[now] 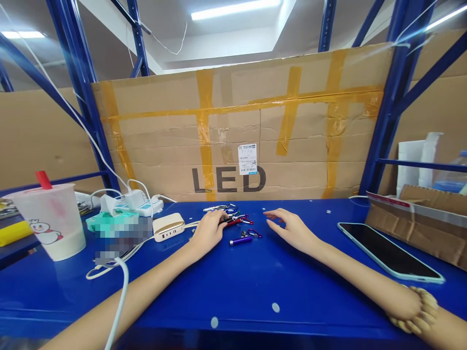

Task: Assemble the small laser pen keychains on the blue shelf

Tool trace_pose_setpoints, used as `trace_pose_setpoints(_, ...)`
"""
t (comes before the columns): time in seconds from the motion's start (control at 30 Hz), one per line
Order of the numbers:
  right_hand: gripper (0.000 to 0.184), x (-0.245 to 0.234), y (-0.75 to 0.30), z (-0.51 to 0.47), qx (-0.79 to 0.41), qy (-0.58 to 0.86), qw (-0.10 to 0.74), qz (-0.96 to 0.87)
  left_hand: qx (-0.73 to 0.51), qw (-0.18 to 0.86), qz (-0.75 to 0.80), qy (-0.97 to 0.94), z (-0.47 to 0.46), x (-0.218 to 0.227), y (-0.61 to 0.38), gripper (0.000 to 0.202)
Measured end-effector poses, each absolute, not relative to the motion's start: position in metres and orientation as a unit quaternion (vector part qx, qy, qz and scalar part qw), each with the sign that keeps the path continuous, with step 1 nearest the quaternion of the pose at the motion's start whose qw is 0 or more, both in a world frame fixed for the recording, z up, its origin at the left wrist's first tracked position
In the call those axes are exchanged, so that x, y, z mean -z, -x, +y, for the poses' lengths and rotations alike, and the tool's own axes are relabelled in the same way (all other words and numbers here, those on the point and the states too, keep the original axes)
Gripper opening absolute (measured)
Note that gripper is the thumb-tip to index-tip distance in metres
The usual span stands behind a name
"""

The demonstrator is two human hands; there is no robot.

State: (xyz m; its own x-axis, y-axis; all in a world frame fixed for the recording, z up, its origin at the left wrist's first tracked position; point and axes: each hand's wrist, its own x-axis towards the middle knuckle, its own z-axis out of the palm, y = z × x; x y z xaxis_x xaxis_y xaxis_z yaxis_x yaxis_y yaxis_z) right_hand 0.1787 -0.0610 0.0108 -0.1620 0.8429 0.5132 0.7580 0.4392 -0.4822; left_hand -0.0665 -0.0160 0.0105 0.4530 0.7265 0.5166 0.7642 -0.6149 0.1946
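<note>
My left hand (209,230) reaches over a pile of small metal penlight-like tubes, its fingers curled down among them. A dark piece shows by the thumb and index finger, but what they grip is mostly hidden. Red tubes (235,221) with small carabiner clips lie at its fingertips, and silver ones (215,208) lie behind. Nearer me rests a separate purple tube (241,240), with a purple-red carabiner clip (254,234) beside it. To the right of the pile, my right hand (290,228) is open, fingers stretched toward the pile, with nothing in it.
At left are a white power bank (169,227), a power strip (146,208), cables and a plastic cup (51,223) with a red straw. A phone (388,250) and a cardboard box (419,223) are at right. A taped cardboard sheet (164,146) stands behind the blue tabletop (233,291).
</note>
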Motion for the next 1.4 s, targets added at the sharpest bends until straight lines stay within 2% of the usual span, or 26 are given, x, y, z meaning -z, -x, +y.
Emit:
trace_pose_setpoints(0.1, 0.029, -0.008, -0.179, -0.059, -0.064, 0.514, 0.385, -0.764, 0.319, 0.021, -0.422, 0.849, -0.021, -0.008, 0.060, 0.017)
trace_pose_setpoints(0.23, 0.043, -0.004, -0.172, -0.059, -0.084, 0.463, 0.414, -0.779, 0.328, -0.006, -0.355, 0.875, -0.033, -0.008, 0.050, 0.017)
trace_pose_setpoints(0.33, 0.047, -0.005, -0.165, -0.061, -0.073, 0.407, 0.401, -0.817, 0.349, -0.014, -0.316, 0.882, -0.039, -0.010, 0.047, 0.017)
trace_pose_setpoints(0.47, 0.038, -0.009, -0.160, -0.064, -0.028, 0.358, 0.394, -0.846, 0.372, -0.013, -0.283, 0.884, -0.041, -0.011, 0.046, 0.017)
trace_pose_setpoints(0.57, 0.027, -0.009, -0.161, -0.064, -0.018, 0.347, 0.403, -0.846, 0.345, 0.011, -0.268, 0.899, -0.042, -0.010, 0.046, 0.019)
trace_pose_setpoints(0.67, 0.026, -0.008, -0.163, -0.063, -0.017, 0.358, 0.406, -0.841, 0.311, 0.036, -0.279, 0.908, -0.043, -0.009, 0.045, 0.020)
trace_pose_setpoints(1.0, 0.026, -0.017, -0.160, -0.073, 0.092, 0.389, 0.310, -0.863, 0.376, 0.042, -0.336, 0.862, -0.047, -0.010, 0.049, 0.026)
trace_pose_setpoints(1.13, 0.026, -0.023, -0.163, -0.067, 0.105, 0.420, 0.295, -0.852, 0.387, 0.047, -0.365, 0.845, -0.043, -0.009, 0.050, 0.033)
trace_pose_setpoints(1.27, 0.028, -0.025, -0.165, -0.062, 0.109, 0.441, 0.293, -0.842, 0.364, 0.057, -0.373, 0.851, -0.037, -0.007, 0.049, 0.029)
trace_pose_setpoints(1.4, 0.039, -0.029, -0.157, -0.064, 0.112, 0.420, 0.266, -0.860, 0.347, 0.070, -0.373, 0.858, -0.033, -0.006, 0.045, 0.029)
